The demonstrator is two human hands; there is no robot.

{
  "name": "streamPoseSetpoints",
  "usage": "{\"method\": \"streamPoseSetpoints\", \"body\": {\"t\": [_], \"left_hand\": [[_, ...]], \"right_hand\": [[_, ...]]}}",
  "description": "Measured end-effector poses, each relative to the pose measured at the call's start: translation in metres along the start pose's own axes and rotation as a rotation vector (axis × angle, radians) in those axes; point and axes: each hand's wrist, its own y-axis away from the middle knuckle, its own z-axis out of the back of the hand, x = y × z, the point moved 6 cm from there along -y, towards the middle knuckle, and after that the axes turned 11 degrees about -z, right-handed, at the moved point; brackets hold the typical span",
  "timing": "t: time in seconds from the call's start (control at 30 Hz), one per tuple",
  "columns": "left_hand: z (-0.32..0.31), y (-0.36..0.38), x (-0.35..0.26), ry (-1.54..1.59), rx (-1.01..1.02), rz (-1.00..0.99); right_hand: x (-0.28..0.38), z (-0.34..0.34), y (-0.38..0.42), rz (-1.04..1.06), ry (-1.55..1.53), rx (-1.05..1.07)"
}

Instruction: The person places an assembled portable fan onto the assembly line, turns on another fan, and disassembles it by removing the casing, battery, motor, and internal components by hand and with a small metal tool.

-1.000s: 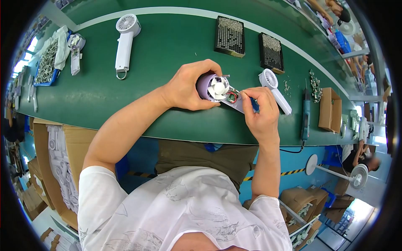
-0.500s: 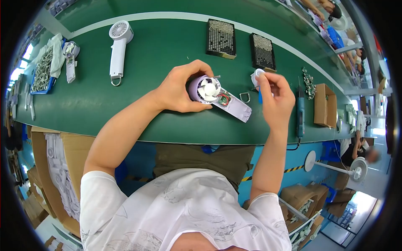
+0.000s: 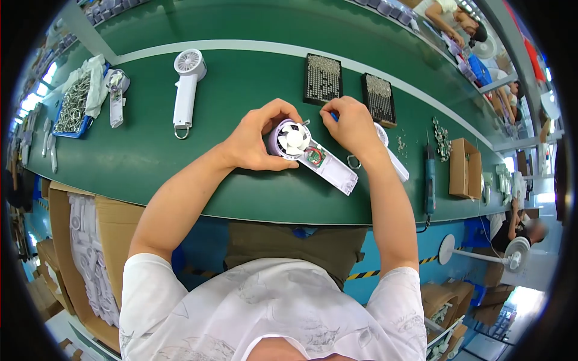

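My left hand [image 3: 256, 141] is wrapped round the purple-rimmed head of an opened handheld fan [image 3: 294, 139]. White blades show in its head, and a green circuit board with red wires sits at the top of the open handle [image 3: 337, 171], which points down to the right. Over the table beside the fan, my right hand [image 3: 350, 125] is closed on a small blue item [image 3: 334, 116], mostly hidden by the fingers. A metal loop [image 3: 354, 161] lies near the handle's end. Partly behind my right wrist lies a white fan shell [image 3: 394, 157].
Two black trays [image 3: 323, 78] of small metal parts stand at the back. A complete fan [image 3: 186, 90], another opened fan [image 3: 117, 99] and a blue tray of metal loops [image 3: 72, 108] lie left. An electric screwdriver [image 3: 430, 180] and cardboard box [image 3: 466, 168] are right. Co-workers sit beyond.
My right hand has moved left and up, away from the white shell to a spot near the front black tray, still with the blue item. The left hand keeps its hold on the fan.
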Motion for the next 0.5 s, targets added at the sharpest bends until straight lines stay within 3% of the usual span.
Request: {"method": "streamPoseSetpoints", "body": {"t": [0.17, 0.37, 0.5], "left_hand": [[0.004, -0.002, -0.001, -0.005, -0.011, -0.002], [0.011, -0.003, 0.004, 0.050, -0.041, 0.009], [0.011, -0.002, 0.008, 0.053, -0.054, 0.018]], "right_hand": [[0.005, -0.003, 0.001, 0.103, 0.105, -0.076], [0.007, 0.003, 0.013, 0.211, -0.055, -0.250], [0.005, 0.036, 0.019, 0.195, -0.336, -0.310]]}}
